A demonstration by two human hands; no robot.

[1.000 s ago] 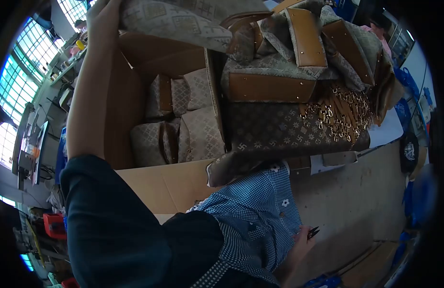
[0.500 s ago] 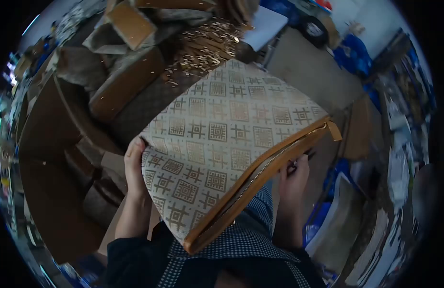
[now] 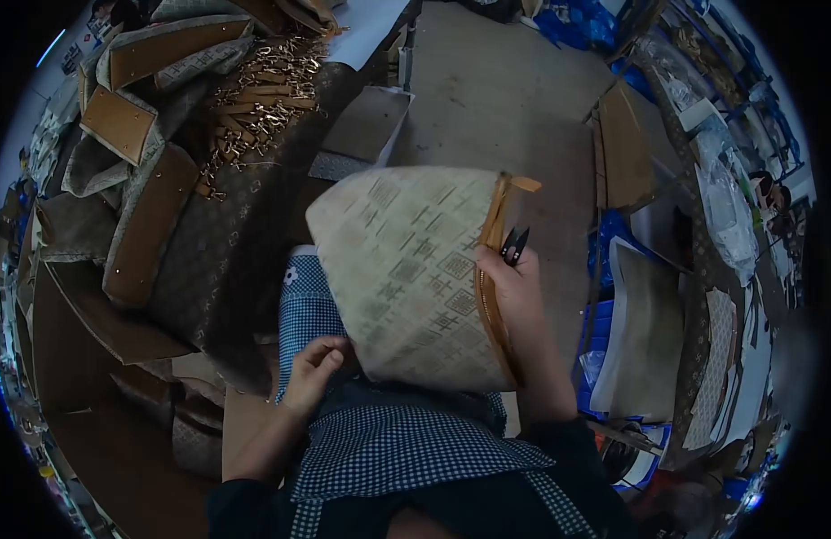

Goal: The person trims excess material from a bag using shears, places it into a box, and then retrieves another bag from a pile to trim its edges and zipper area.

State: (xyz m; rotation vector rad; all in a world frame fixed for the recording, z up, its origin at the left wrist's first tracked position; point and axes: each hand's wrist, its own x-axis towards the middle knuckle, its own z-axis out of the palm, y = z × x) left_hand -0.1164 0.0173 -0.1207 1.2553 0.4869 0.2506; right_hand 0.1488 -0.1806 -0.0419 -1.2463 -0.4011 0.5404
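A cream zip pouch [image 3: 406, 269] with a brown geometric pattern is held up over my lap, tilted. Along its right side runs a tan leather-like edge with a metal zip [image 3: 489, 296], a tan tab at the top end. My right hand [image 3: 516, 283] grips this zip edge, thumb on the near side. Dark pointed thread snips [image 3: 514, 244] stick up from the same hand. At the pouch's lower left edge is my left hand [image 3: 313, 373], its fingers curled with the thumb against them; I cannot tell what, if anything, they hold.
Brown patterned bag pieces [image 3: 150, 225] pile up at the left, by a heap of tan straps with metal clasps [image 3: 263, 103]. An open cardboard box [image 3: 101, 431] stands at lower left. Blue plastic [image 3: 600, 314] and sheet material [image 3: 645, 332] lie at the right.
The pouch has turned so its zip edge faces right, and my right hand now grips that edge. My left hand has dropped from the pouch's left side to its lower edge. The view has shifted right.
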